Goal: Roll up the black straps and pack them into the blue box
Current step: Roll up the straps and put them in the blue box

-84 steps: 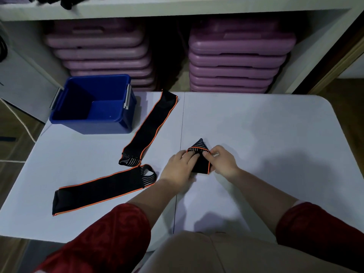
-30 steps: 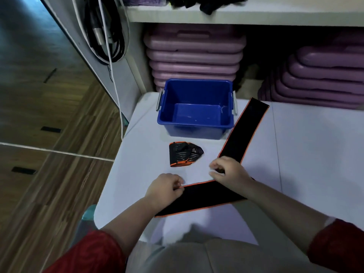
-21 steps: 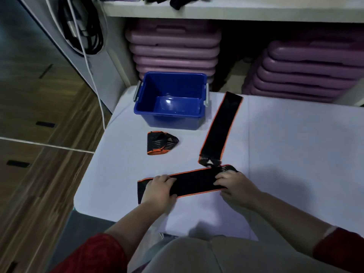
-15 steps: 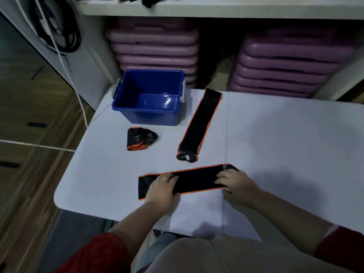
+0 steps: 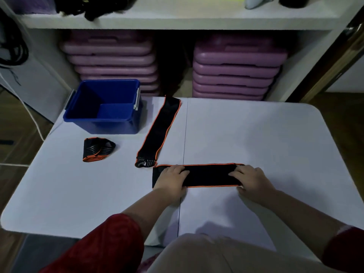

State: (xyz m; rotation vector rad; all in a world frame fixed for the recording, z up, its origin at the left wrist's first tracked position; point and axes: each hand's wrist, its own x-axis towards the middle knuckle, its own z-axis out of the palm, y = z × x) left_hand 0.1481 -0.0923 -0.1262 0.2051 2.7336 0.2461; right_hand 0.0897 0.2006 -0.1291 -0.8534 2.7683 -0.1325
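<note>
A black strap with orange edging [image 5: 206, 175] lies flat and level across the near middle of the white table [image 5: 256, 134]. My left hand [image 5: 171, 179] presses on its left end and my right hand [image 5: 251, 179] holds its right end. A second flat strap [image 5: 159, 129] runs diagonally from the table's back edge towards me, its looped end just above my left hand. One rolled strap [image 5: 97, 148] rests on the table in front of the blue box [image 5: 78, 113], which stands at the back left with nothing inside.
Behind the table, two stacks of purple step platforms [image 5: 234, 67] fill a white shelf unit. Dark gear lies on the shelf top [image 5: 94, 8]. Cables [image 5: 11, 52] hang at the far left. Wooden floor shows on both sides.
The rolled strap was set down in front of the box. Both hands took the near strap and pulled it to the middle, turning it level. The view swung back to the right.
</note>
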